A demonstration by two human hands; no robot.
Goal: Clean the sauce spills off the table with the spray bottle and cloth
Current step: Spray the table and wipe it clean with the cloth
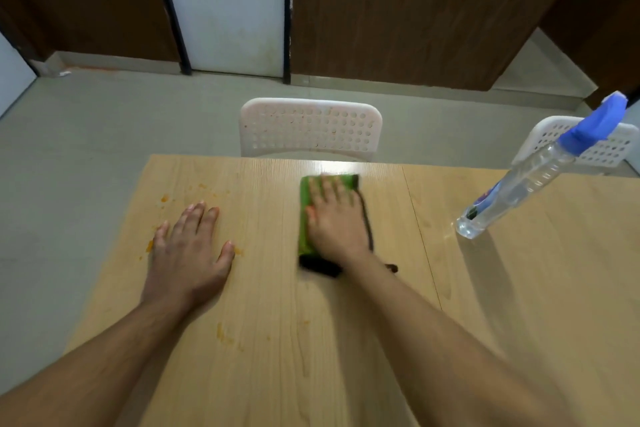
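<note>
A: How many cloths?
B: One green cloth (329, 218), near the table's (519, 322) far edge. One spray bottle (519, 184) stands by the right edge. Orange sauce spots (165, 199) dot the left edge.
A: And the hands?
B: Two. The right hand (334, 222) presses flat on the cloth, fingers straight. The left hand (190, 253) lies flat on the table, fingers spread, beside the spots.
A: Chairs?
B: Two white chairs (310, 128) behind the table.

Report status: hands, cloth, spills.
Right hand flat on green cloth. Left hand flat on table amid orange spills. Spray bottle stands right, untouched.
</note>
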